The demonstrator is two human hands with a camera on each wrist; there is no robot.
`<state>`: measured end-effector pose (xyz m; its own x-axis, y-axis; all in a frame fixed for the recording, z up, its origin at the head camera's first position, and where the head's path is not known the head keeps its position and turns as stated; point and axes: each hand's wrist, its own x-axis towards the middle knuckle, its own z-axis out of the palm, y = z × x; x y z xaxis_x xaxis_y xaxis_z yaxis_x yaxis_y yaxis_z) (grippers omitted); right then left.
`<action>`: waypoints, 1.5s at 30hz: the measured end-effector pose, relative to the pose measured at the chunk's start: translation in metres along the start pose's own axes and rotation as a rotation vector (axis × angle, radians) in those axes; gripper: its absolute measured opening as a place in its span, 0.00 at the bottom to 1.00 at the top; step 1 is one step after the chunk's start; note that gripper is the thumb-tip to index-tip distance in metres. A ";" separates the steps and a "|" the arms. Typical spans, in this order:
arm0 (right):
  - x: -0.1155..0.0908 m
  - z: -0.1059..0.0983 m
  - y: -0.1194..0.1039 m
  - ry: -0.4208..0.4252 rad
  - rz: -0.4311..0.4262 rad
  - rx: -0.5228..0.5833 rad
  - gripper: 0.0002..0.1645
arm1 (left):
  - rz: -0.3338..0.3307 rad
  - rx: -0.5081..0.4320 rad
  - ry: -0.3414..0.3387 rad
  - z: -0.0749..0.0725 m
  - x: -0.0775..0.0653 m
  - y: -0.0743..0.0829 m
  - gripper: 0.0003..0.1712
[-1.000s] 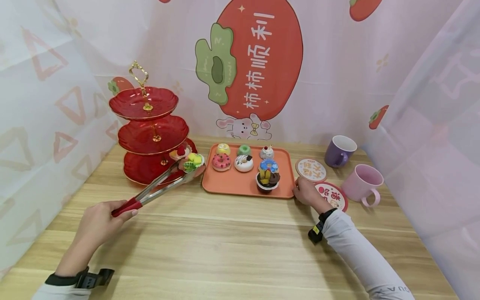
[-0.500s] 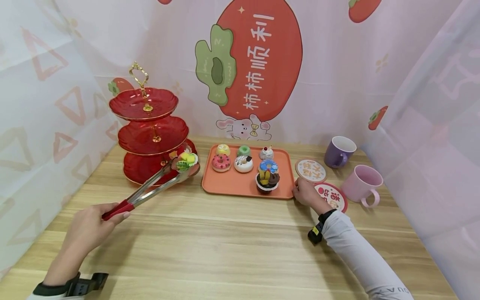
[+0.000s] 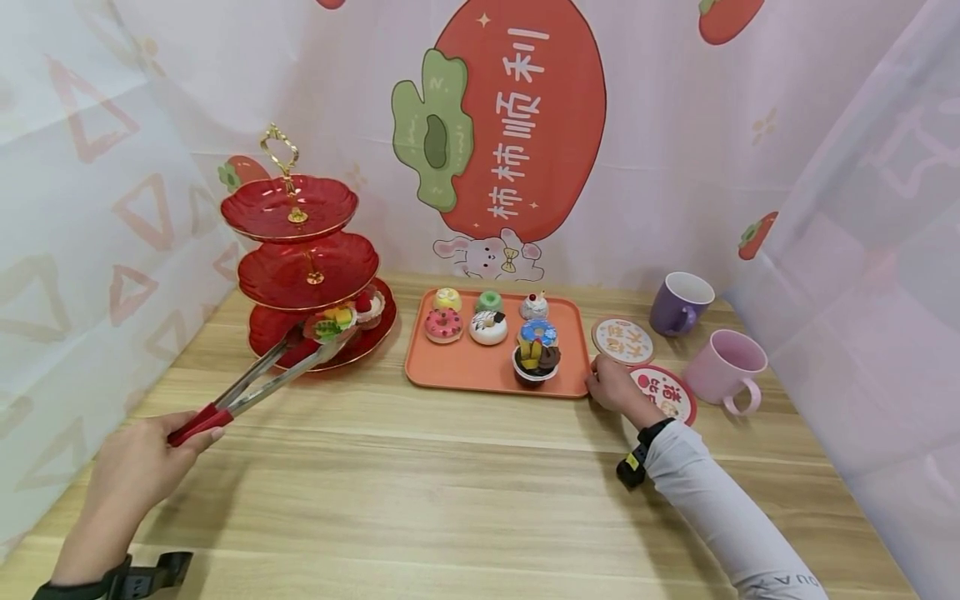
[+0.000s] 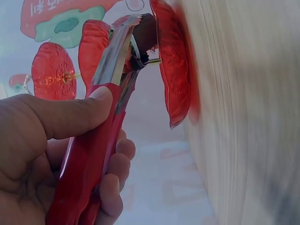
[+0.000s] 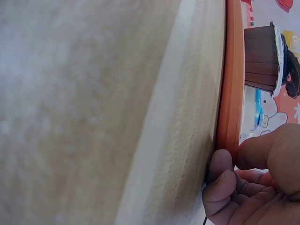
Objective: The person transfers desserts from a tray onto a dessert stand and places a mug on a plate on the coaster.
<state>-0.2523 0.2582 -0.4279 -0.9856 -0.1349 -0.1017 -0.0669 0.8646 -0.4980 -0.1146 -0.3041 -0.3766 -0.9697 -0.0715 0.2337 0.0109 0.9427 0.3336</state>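
My left hand (image 3: 138,467) grips red-handled metal tongs (image 4: 89,150), thumb on one handle and fingers around the other. The tongs' tips are around a fruit-topped cupcake (image 3: 332,323) with yellow and green pieces. It overlaps the bottom plate of a red three-tier cake stand (image 3: 307,271) at the left. Beside it on that plate sits a cupcake with a red berry (image 3: 370,305). My right hand (image 3: 612,385) pinches the right front corner of an orange tray (image 5: 231,93) between thumb and fingers. On the tray stand several toy donuts and a chocolate cupcake (image 3: 536,364).
Right of the tray lie two round coasters, a pale one (image 3: 622,340) and a red-rimmed one (image 3: 666,393). A purple mug (image 3: 678,304) and a pink mug (image 3: 722,371) stand farther right. Printed curtains (image 3: 660,142) enclose the back and sides of the wooden table (image 3: 450,483).
My left hand has drawn back leftward, carrying the fruit-topped cupcake in the tongs from the stand's right edge to over its bottom plate. My right hand stays at the tray corner.
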 end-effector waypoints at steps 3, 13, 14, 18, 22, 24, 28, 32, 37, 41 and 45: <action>0.001 0.000 0.001 0.003 0.010 -0.002 0.05 | -0.003 0.007 0.004 -0.002 0.001 -0.001 0.28; 0.000 0.000 0.001 0.008 -0.009 0.005 0.05 | -0.036 0.058 0.004 -0.012 0.005 -0.006 0.24; -0.001 0.001 0.001 0.015 -0.019 0.003 0.05 | -0.048 0.064 -0.007 -0.013 0.005 -0.006 0.24; -0.001 0.005 0.003 0.070 -0.080 -0.021 0.04 | -0.083 0.085 -0.025 -0.013 0.006 -0.010 0.24; -0.001 0.008 0.005 0.104 -0.106 -0.042 0.05 | -0.108 0.094 -0.027 -0.010 0.008 -0.012 0.23; -0.001 0.008 0.006 0.102 -0.100 -0.045 0.05 | -0.116 0.095 -0.020 -0.009 0.009 -0.013 0.22; 0.001 0.007 0.007 0.082 -0.074 -0.041 0.05 | -0.113 0.097 0.006 -0.007 0.012 -0.014 0.19; 0.002 0.006 0.006 0.075 -0.066 -0.033 0.06 | -0.103 0.101 0.014 -0.006 0.015 -0.014 0.18; 0.003 0.005 0.004 0.064 -0.051 -0.024 0.05 | -0.092 0.111 0.030 -0.005 0.017 -0.015 0.17; 0.002 0.005 0.004 0.062 -0.047 -0.023 0.05 | -0.097 0.100 0.032 -0.004 0.018 -0.016 0.15; 0.002 0.006 0.005 0.071 -0.055 -0.032 0.05 | -0.117 0.076 0.007 -0.003 0.019 -0.016 0.15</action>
<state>-0.2536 0.2595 -0.4355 -0.9888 -0.1487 -0.0128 -0.1251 0.8722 -0.4730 -0.1325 -0.3216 -0.3743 -0.9616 -0.1841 0.2036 -0.1206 0.9497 0.2891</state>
